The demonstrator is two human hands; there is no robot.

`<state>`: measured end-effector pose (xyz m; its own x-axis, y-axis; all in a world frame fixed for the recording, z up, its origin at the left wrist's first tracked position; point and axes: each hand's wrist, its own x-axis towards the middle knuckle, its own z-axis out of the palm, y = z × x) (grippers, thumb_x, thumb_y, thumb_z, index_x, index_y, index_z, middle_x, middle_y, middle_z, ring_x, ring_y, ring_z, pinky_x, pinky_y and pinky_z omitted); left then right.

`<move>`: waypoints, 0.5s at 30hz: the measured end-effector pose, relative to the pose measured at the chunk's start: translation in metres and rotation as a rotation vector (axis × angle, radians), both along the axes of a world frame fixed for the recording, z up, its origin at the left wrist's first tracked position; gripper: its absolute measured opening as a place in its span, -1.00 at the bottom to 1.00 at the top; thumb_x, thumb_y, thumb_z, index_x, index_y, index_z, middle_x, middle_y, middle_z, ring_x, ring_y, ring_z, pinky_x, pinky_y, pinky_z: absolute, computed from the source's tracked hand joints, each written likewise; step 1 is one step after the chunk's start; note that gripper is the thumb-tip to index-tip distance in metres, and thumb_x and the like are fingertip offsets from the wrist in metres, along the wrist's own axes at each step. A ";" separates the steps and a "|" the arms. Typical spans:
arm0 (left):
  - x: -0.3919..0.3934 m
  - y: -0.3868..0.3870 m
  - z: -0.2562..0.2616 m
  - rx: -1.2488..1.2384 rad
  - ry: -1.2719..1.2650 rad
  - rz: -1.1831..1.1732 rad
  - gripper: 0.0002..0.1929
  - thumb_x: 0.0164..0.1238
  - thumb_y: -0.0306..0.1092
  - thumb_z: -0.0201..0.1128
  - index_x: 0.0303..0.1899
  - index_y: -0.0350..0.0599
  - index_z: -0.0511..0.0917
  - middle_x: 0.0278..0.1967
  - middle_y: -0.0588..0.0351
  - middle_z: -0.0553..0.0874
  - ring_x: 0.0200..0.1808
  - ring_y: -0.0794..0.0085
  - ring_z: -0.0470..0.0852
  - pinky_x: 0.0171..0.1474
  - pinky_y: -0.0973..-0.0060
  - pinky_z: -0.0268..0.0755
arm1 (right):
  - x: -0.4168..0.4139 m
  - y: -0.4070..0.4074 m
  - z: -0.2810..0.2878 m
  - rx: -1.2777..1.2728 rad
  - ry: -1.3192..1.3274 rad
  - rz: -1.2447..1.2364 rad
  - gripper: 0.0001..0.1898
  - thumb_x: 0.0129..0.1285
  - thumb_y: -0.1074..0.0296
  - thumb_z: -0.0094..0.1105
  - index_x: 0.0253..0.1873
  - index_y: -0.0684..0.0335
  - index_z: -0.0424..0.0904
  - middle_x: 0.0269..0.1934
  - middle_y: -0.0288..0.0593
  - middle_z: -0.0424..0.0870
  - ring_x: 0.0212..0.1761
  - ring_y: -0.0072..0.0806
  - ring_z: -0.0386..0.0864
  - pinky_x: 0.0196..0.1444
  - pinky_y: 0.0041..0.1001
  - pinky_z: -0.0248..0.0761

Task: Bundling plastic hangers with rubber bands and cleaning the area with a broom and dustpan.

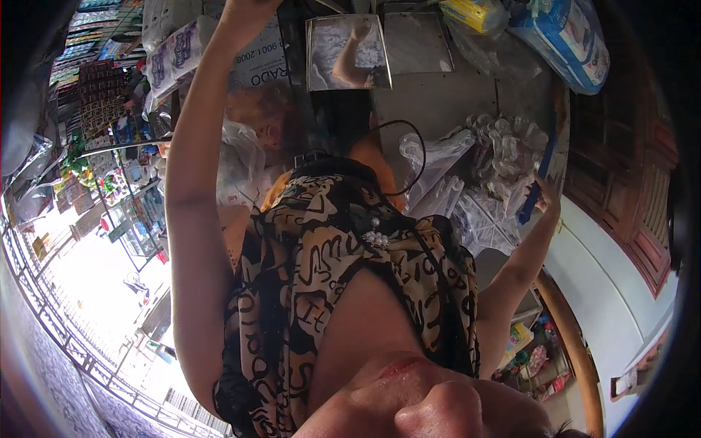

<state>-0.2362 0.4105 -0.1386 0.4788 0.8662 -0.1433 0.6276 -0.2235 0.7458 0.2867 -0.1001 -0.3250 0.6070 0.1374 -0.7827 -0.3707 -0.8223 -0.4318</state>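
Observation:
My left hand (249,6) is raised at the top edge and largely cut off, so its fingers and anything in them are hidden. Below and to its right, a square mirror (320,60) reflects a raised arm. On the right side, my right hand (542,197) has its fingers around a long, narrow blue item (539,178). Clear plastic items (504,148) lie heaped beside that hand, and translucent plastic pieces (432,164) lie nearer the middle. A thin dark cord (424,150) loops beside my lap.
Wrapped white packs (178,55) and a printed box (260,55) stand upper left. A blue-and-white package (569,44) and a yellow pack (471,13) are upper right. Hanging goods fill the far left, and a wooden cabinet (613,148) stands right.

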 end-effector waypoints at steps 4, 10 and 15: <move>0.006 -0.002 -0.007 0.032 -0.373 -0.204 -0.93 0.42 -0.43 0.17 -0.17 -0.19 0.54 -0.27 0.13 0.55 -0.30 0.51 0.46 -0.19 0.47 0.43 | 0.007 0.007 0.009 -0.343 -0.311 0.143 -0.23 0.11 -0.21 0.31 0.29 0.17 0.32 -0.12 -0.05 0.58 -0.01 -0.04 0.55 0.11 0.00 0.41; 0.010 -0.008 -0.021 0.092 -0.338 -0.155 -0.96 0.42 -0.51 0.13 -0.17 -0.19 0.51 -0.23 0.11 0.56 -0.24 0.46 0.51 -0.11 0.50 0.43 | -0.006 0.113 0.053 0.009 -1.002 0.849 -0.49 0.33 0.02 0.11 0.18 0.32 0.49 0.13 0.09 0.56 0.20 -0.14 0.50 0.17 -0.36 0.35; 0.011 -0.017 -0.024 0.090 -0.345 -0.252 -0.91 0.42 -0.52 0.13 -0.11 -0.18 0.50 -0.22 0.10 0.57 -0.21 0.45 0.54 -0.09 0.49 0.45 | -0.078 0.276 0.071 0.591 -0.884 0.892 -0.65 0.38 0.16 0.13 0.18 0.15 0.54 0.10 -0.11 0.62 0.17 -0.31 0.56 0.12 -0.43 0.40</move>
